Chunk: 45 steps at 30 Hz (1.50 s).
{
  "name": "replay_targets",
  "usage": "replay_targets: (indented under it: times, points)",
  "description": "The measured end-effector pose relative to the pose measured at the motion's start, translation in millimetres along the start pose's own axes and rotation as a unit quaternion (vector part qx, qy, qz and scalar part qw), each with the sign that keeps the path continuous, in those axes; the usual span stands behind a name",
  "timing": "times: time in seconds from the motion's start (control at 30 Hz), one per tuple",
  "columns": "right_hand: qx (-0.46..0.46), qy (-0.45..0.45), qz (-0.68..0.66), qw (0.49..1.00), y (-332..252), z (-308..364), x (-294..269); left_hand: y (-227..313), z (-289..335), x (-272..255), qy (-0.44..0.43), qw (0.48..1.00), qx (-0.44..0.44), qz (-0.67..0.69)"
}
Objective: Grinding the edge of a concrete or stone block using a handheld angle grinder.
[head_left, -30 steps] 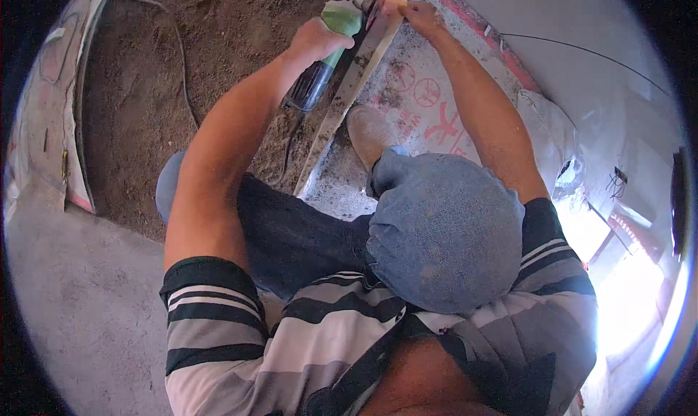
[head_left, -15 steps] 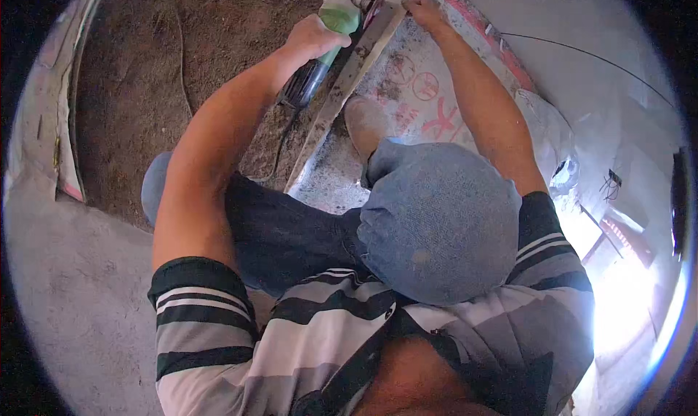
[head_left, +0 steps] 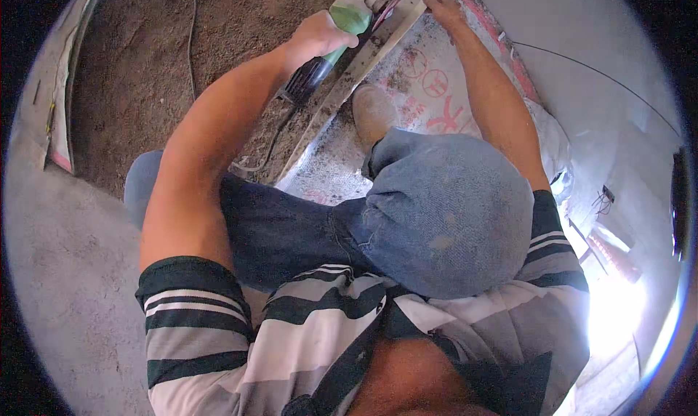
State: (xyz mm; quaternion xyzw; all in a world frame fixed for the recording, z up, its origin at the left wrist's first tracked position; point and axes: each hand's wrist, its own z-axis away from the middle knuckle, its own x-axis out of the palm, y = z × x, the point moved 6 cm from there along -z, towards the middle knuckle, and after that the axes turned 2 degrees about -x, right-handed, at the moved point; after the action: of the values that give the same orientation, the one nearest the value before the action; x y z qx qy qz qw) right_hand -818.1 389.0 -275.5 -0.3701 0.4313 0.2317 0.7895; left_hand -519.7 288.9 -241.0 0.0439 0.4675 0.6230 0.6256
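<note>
My left hand (head_left: 320,37) is wrapped round the body of a green and black angle grinder (head_left: 350,16). The grinder's head lies at the far end, against the dirt-side edge of a long pale board (head_left: 378,47) that stands on edge. At the board's far end, my right hand (head_left: 445,10) pinches its top edge between thumb and fingers. A dark power cord (head_left: 275,141) trails from the grinder's rear toward me. My shoe (head_left: 374,114) rests on the white printed sheet beside the board.
Loose brown dirt (head_left: 138,67) fills the left, with a cable (head_left: 193,45) across it and a raised edging strip (head_left: 67,89) beyond. White sheeting with red print (head_left: 436,89) covers the ground right of the board. A thin black cable (head_left: 582,66) runs along the grey floor at right.
Both hands, the grinder and the board's far end appear slightly farther right in view. My left hand still grips the grinder and my right hand still holds the board.
</note>
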Motion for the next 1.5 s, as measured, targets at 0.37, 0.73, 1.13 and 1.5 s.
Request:
replay_targets:
  times: [0.37,0.73,1.13,1.5]
  points:
    - [0.032,-0.013,-0.181,0.983,23,-10,8,-22,16,15,-0.011,0.999,0.031,0.042]
    - [0.039,0.005,-0.07,0.997,-5,2,-7,-37,43,14,-0.009,0.996,0.056,0.069]
    - [0.038,0.032,-0.013,0.999,18,-15,-2,-48,81,8,-0.021,0.997,0.025,0.066]
    - [-0.012,0.02,-0.049,0.999,19,-22,2,-76,100,18,-0.018,0.999,-0.045,0.021]
